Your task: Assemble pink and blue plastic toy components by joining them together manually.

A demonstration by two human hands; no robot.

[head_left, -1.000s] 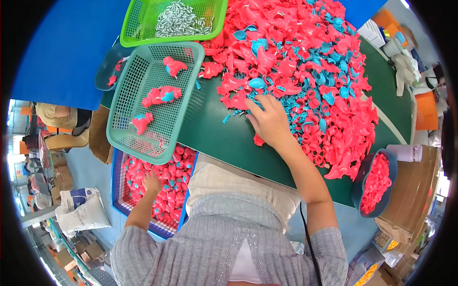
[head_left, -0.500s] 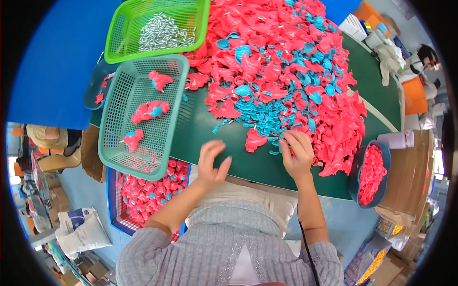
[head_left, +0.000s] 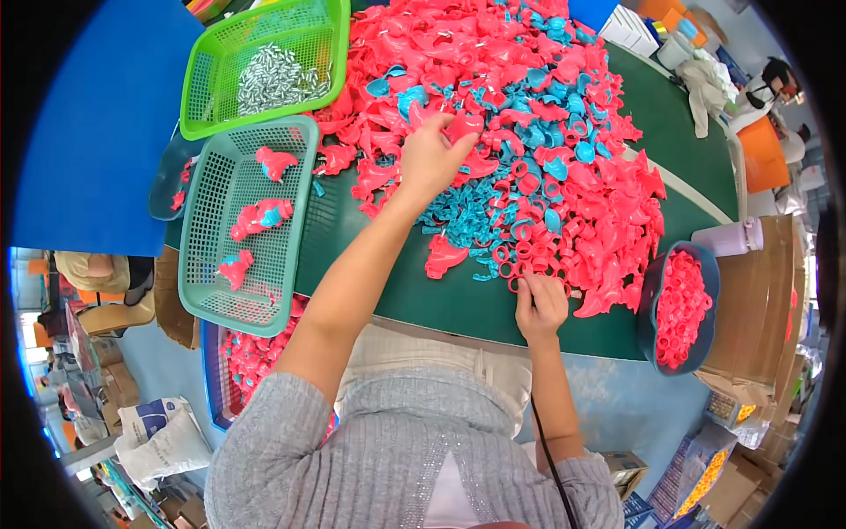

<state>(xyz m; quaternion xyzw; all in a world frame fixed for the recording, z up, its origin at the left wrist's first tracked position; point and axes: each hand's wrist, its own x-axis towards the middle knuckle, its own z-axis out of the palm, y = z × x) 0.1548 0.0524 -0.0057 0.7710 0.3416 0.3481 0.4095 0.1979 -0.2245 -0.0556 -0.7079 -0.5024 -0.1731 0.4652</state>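
A large heap of glossy pink plastic shells [head_left: 441,44], mixed with blue pieces, covers the table. My left hand [head_left: 429,159] reaches over its middle, thumb and fingers apart around a pink shell [head_left: 463,129], without a visible closed grip. By the heap's near edge, my right hand [head_left: 541,307] has its fingers curled down beside small pink rings [head_left: 520,269]; whatever is in the fingertips is hidden. Between the hands lie small blue clips [head_left: 463,216] and a single pink shell with a metal pin [head_left: 444,256].
A grey-green basket [head_left: 305,220] at left holds three pink-and-blue assemblies. Behind it, a bright green basket [head_left: 342,62] contains metal pins. A dark tub [head_left: 650,339] of pink rings stands at right, near a lilac bottle [head_left: 730,238]. Below the table's left edge sits a crate of pink parts [head_left: 216,388].
My left hand has gone from the table's near edge forward and right, onto the heap. My right hand has drawn slightly nearer to me, with its fingers more curled.
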